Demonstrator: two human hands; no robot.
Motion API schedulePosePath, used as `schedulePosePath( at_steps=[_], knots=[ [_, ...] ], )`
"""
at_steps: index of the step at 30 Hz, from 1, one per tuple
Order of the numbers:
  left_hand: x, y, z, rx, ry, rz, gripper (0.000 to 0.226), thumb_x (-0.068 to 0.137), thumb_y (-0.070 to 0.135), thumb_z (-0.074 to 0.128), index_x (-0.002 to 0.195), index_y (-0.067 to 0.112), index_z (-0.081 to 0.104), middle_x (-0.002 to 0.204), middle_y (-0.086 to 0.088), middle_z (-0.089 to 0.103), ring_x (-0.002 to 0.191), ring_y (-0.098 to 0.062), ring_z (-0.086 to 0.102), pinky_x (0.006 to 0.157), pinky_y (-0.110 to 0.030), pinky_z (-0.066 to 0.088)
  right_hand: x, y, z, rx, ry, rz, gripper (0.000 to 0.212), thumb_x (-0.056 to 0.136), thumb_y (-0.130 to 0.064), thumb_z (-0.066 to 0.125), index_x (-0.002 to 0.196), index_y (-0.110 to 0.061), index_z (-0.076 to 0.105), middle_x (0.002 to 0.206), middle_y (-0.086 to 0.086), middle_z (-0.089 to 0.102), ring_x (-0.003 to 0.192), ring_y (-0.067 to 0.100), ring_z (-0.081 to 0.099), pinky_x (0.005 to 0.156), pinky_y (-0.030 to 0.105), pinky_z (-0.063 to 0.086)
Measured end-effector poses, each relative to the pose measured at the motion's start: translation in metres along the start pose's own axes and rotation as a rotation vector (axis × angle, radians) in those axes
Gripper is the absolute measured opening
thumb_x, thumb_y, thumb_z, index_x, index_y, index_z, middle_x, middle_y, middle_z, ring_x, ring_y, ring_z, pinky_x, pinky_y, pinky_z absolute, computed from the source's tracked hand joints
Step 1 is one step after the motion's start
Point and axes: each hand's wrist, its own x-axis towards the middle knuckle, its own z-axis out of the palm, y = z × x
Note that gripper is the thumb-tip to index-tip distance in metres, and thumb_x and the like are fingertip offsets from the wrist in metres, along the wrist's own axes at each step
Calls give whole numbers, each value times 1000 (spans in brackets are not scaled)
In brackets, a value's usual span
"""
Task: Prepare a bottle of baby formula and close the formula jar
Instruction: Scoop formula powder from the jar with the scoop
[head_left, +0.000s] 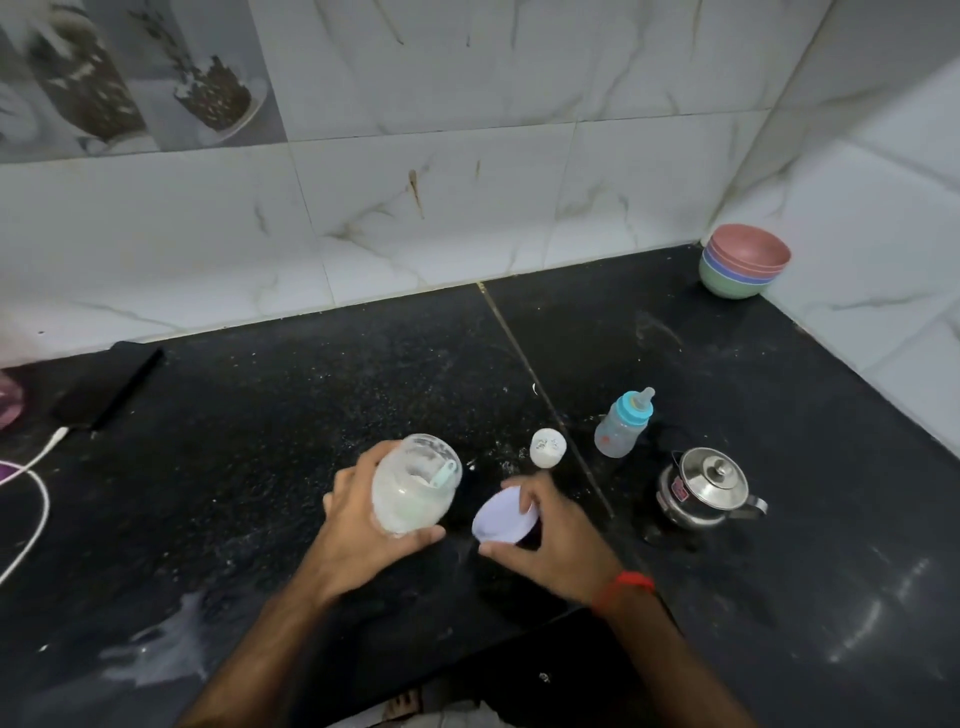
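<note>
My left hand (353, 525) grips the clear formula jar (410, 493), which is tilted with its open mouth toward the wall. White powder and a pale blue scoop (441, 474) show inside it. My right hand (550, 540) holds the white jar lid (501, 517) by its rim, just right of the jar and apart from it. The baby bottle (622, 423), with its blue collar and teat on, stands upright farther right. A small white cap (547, 447) rests on the counter between the jar and the bottle.
A steel kettle with lid (706, 486) stands right of the bottle. Stacked coloured bowls (743, 267) sit in the far right corner. A black phone (109, 387) with a white cable (31, 483) lies at the left. Spilled white powder (161, 649) marks the near left counter.
</note>
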Motion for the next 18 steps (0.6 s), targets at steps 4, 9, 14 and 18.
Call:
schedulePosePath(
  at_steps=[4, 9, 14, 18],
  knots=[
    [-10, 1, -5, -81, 110, 15, 102, 51, 61, 92, 135, 65, 33, 140, 30, 45, 133, -11, 36, 113, -43, 35, -4, 30, 49, -299, -50, -73, 52, 75, -71, 66, 96, -29, 45, 154, -13, 47, 152, 14, 26, 122, 40, 28],
    [-14, 8, 1, -47, 121, 68, 104, 56, 64, 88, 143, 61, 32, 146, 36, 41, 135, 3, 33, 116, -34, 28, -5, 40, 61, -292, -106, -88, 51, 81, -67, 59, 106, -22, 55, 166, -1, 24, 153, 9, -6, 129, 42, -1],
    [-20, 18, 13, 36, 96, 120, 100, 60, 69, 85, 144, 62, 30, 149, 36, 37, 136, 8, 25, 107, -22, 23, -8, -14, 10, 33, 339, -261, 22, 95, -41, 64, 107, -23, 65, 143, -7, 50, 142, 7, 38, 115, 21, 32],
    [-24, 30, 27, 160, 65, 204, 97, 67, 65, 83, 144, 64, 25, 149, 42, 30, 136, 10, 23, 107, -26, 23, 1, -48, -22, -319, 304, -372, 26, 95, -44, 59, 107, -26, 73, 130, -7, 58, 124, 7, 47, 99, 17, 42]
  ],
)
